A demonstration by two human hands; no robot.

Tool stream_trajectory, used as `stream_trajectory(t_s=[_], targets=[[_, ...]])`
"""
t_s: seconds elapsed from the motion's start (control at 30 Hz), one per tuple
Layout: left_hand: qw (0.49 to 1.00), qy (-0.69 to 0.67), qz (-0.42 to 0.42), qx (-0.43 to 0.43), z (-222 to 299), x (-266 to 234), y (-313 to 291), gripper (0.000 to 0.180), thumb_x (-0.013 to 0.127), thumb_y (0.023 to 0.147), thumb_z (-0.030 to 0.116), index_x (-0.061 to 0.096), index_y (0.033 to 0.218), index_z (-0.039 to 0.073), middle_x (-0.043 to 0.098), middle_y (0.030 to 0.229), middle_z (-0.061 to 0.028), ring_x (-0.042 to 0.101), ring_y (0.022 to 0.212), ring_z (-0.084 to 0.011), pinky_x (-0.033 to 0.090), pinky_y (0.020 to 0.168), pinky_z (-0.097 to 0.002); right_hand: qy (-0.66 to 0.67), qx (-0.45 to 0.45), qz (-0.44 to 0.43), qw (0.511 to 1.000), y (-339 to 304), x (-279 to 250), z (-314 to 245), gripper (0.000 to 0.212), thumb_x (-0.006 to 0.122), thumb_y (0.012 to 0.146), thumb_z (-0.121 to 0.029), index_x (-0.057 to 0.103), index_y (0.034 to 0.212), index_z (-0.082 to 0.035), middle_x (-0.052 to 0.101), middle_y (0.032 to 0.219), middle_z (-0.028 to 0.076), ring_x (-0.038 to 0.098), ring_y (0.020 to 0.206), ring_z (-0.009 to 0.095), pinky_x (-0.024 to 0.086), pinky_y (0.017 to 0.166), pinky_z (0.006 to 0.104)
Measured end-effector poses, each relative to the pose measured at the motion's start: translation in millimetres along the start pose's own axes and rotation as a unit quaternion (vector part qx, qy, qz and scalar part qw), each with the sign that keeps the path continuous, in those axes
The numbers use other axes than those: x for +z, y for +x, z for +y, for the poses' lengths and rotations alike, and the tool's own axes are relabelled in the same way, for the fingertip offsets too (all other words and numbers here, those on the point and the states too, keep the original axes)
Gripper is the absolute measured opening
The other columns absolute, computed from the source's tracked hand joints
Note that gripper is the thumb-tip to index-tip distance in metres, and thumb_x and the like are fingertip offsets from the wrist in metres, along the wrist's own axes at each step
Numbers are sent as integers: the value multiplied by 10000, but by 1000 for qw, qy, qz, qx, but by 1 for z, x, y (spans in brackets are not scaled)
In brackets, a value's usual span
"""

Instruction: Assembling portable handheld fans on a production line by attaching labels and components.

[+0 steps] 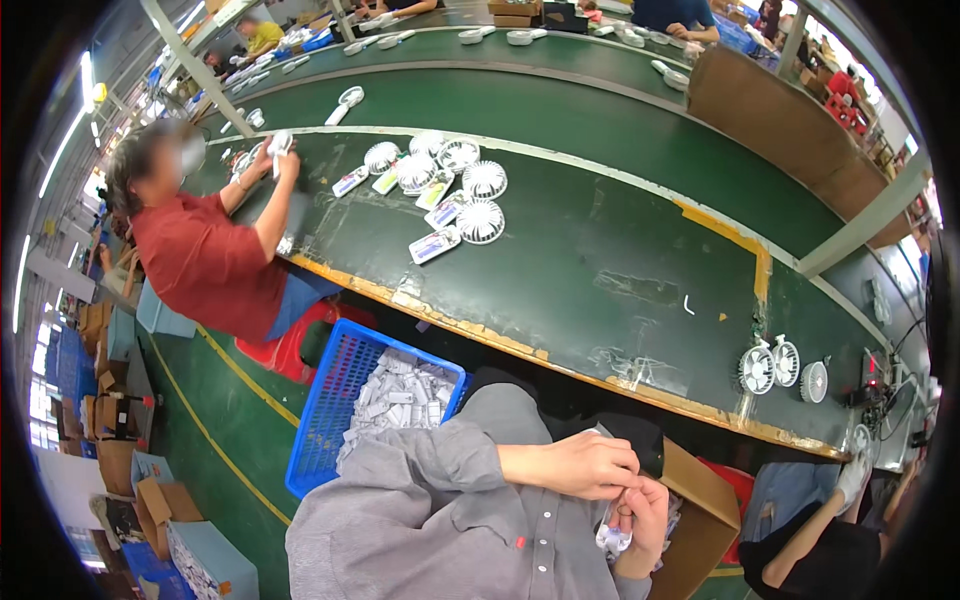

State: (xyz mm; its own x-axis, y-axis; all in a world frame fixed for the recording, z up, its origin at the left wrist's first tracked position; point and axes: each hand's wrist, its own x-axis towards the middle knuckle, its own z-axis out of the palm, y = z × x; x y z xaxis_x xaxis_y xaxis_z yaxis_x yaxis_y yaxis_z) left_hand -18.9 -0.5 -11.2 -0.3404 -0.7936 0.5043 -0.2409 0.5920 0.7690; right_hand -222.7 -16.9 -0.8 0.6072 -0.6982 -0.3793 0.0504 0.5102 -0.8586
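Before buttoned grey shirt (440, 525): left hand (588, 465) pinched closed, right hand (648, 513) gripping glossy whitish piece (611, 539).

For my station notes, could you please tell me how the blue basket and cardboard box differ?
The blue basket stands at the left, the cardboard box at the right. The basket is slotted; the box looks solid. The basket's white pieces show plainly; the right hand partly hides the box. Both are open containers.

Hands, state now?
Left hand: fingers curled closed; whether its grip holds anything can't be told.
Right hand: closed, holding a small whitish part.
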Motion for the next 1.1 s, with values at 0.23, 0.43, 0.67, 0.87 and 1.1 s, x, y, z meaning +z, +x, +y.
stream_trajectory(t_s=[0.23,0.43,0.67,0.87,1.1], targets=[[974,-181,93,-95,9,12,6,100,680,718,-4,698,816,3,674,847,-113,664,681,-220,529,611,-289,217,-41,-11,975,-22,-2,17,337,613,856,-195,521,579,-26,419,390,6,456,339,133,384,426,291],[871,-371,199,-253,-29,-38,8,152,672,810,-55,707,956,-35,662,971,-115,652,840,-140,543,702,-235,241,-81,115,960,-72,-50,43,298,588,878,-154,506,612,-48,496,437,54,520,402,149,356,441,303],[887,-386,117,-227,-31,-19,33,175,680,811,-58,706,981,-26,646,983,-102,629,847,-119,526,678,-205,-501,102,376,773,-83,-137,132,654,761,750,-273,494,1259,40,572,1230,217,540,1160,335,421,967,429],[837,-460,93,-282,-19,15,56,143,657,772,-4,649,911,-37,630,934,-148,624,792,-217,523,700,-303,-292,-232,244,895,1,-26,43,680,737,760,-192,432,1339,-6,511,1277,153,506,1210,270,413,1017,379],[834,-481,128,-237,-65,-47,21,302,519,943,154,517,1210,14,537,1147,-68,531,947,-126,448,767,-228,-72,-270,112,954,55,9,51,473,743,766,-223,518,1118,-3,544,1004,68,523,899,142,464,741,302]])
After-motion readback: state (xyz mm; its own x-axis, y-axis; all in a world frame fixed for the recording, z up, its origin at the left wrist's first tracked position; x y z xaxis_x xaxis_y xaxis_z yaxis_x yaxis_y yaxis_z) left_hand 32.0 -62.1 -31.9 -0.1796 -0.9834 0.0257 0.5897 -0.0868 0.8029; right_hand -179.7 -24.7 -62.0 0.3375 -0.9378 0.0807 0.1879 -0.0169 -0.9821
